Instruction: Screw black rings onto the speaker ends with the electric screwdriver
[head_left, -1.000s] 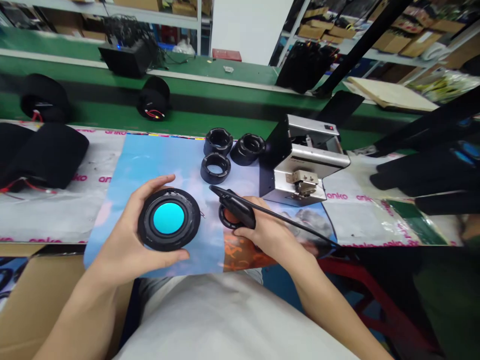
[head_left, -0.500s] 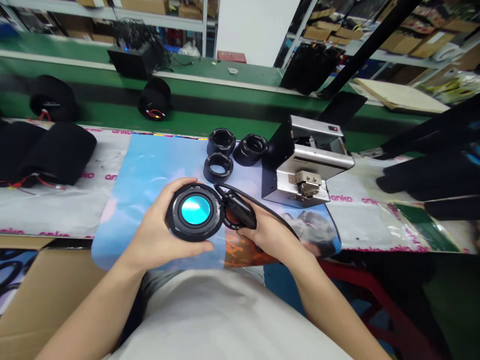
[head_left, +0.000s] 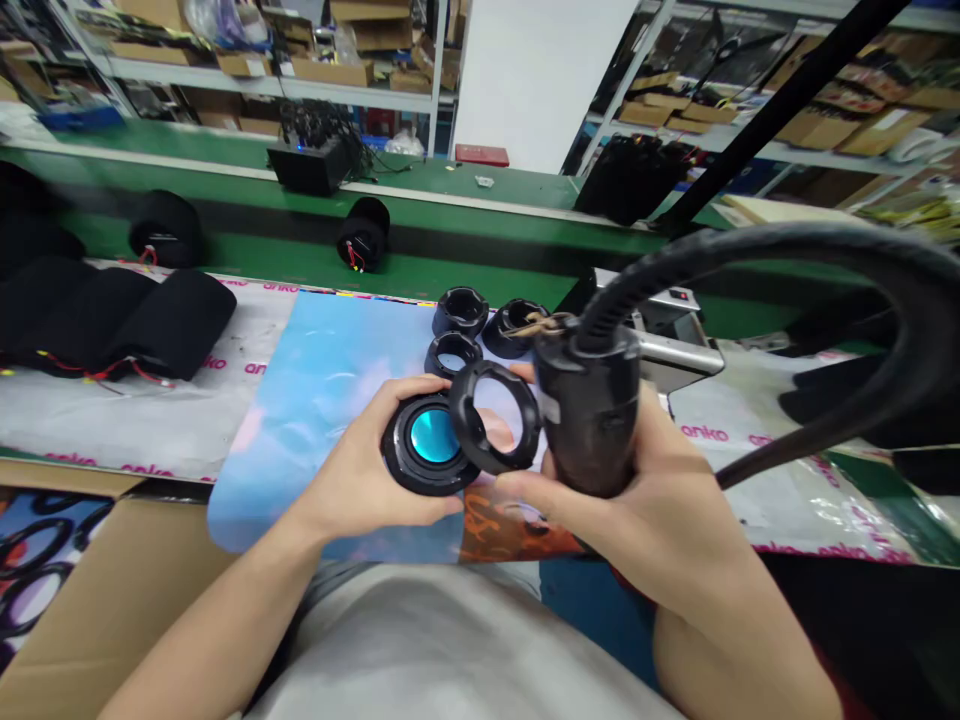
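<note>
Left hand [head_left: 352, 475]: fingers curled about a black, round, speaker-like part with a shiny turquoise centre [head_left: 433, 437], thumb along the near edge, the other fingers round the far side. Part is held up over the blue printed mat [head_left: 289, 410], turquoise face upward.

Right hand [head_left: 645, 500]: fingers wrapped on a dark, upright, cylindrical tool [head_left: 591, 425], thick black ribbed cable [head_left: 810, 240] looping from its top out to the right. A black plastic ring with an open middle [head_left: 463, 430] sits at the thumb and forefinger of the same hand, apparently pinched there. Ring stands tilted and overlaps the part's right edge in view; whether the two touch, cannot tell.

Step in hand, judged from the pose: ring and round part presented to each other, one per hand. Next move calls, I judge, for a steady left grasp and a flatter ring, with the tool's body kept clear.

Beyond the hands: three black notched collars [head_left: 448, 320] grouped on the mat; a silver metal machine [head_left: 679, 350], partly hidden by tool and cable. Mat lies on a counter [head_left: 180, 425] covered in pink-lettered white sheeting.
</note>
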